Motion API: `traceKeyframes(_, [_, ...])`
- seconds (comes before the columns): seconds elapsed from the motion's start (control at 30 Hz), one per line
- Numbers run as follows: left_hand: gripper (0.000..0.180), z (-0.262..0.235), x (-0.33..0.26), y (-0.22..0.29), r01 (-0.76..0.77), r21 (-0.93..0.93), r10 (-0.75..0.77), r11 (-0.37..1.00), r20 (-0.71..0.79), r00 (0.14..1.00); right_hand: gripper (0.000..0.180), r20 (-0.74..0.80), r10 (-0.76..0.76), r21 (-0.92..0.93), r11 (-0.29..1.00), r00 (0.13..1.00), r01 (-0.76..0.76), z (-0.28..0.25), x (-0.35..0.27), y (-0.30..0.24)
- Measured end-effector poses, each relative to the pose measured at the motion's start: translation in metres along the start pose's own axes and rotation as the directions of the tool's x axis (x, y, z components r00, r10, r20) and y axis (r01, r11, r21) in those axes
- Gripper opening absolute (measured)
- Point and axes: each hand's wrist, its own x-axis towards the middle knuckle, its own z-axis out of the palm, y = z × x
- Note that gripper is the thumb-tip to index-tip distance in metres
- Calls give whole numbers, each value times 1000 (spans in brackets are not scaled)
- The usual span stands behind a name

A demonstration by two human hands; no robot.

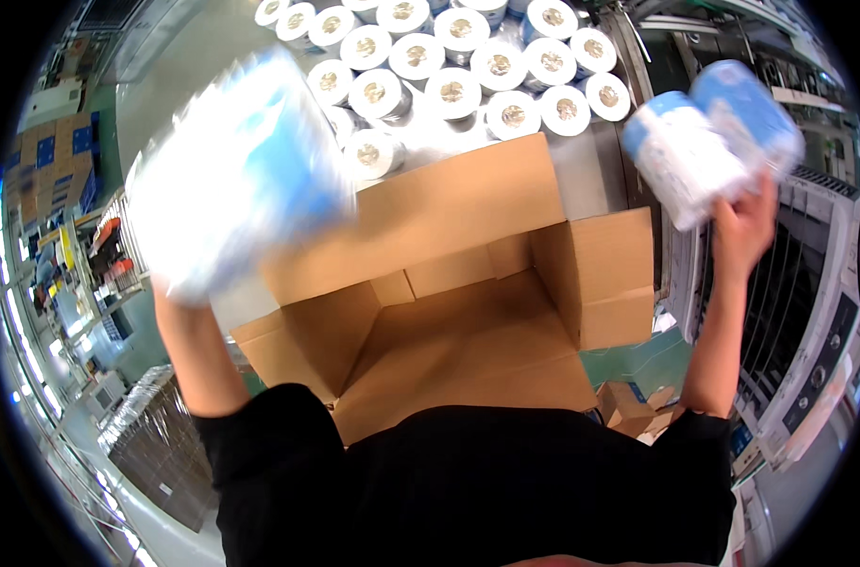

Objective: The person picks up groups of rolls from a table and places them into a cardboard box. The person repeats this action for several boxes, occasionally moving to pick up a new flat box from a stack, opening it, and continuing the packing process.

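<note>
An open cardboard box (430, 213) stands right in front of me, its flaps folded out and its bare bottom showing. On the left, my left hand (179, 286) holds up a white and blue plastic-wrapped pack (260, 180). Motion smears this pack, and it hides my fingers. Over to the right, my right hand (746, 222) grips a pack of paper rolls (691, 161) in blue and white wrapping, raised beside the box's right flap. Beyond the box, several white paper rolls (451, 93) stand on end in rows on a metal table (198, 57).
Metal machinery with dark bars (789, 274) runs along my right. A smaller cardboard box (623, 408) lies low at the right on the green floor. Film-wrapped brown stacked goods (161, 444) stand at the lower left, with stacked cartons (57, 156) farther back.
</note>
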Motion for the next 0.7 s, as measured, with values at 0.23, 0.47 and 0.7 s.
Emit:
traceKeyframes(0.23, [37,65,-145,24,114,274,-268,955,629,730,43,576,-805,572,272,-142,774,13,-102,-132])
traceKeyframes(0.47, [20,180,-205,-102,-453,605,-101,654,664,741,57,987,-154,152,802,-46,578,220,-242,-87])
traceKeyframes(0.7, [36,134,-178,-96,-266,476,-372,838,856,360,66,965,-29,177,809,-262,561,262,-294,-102])
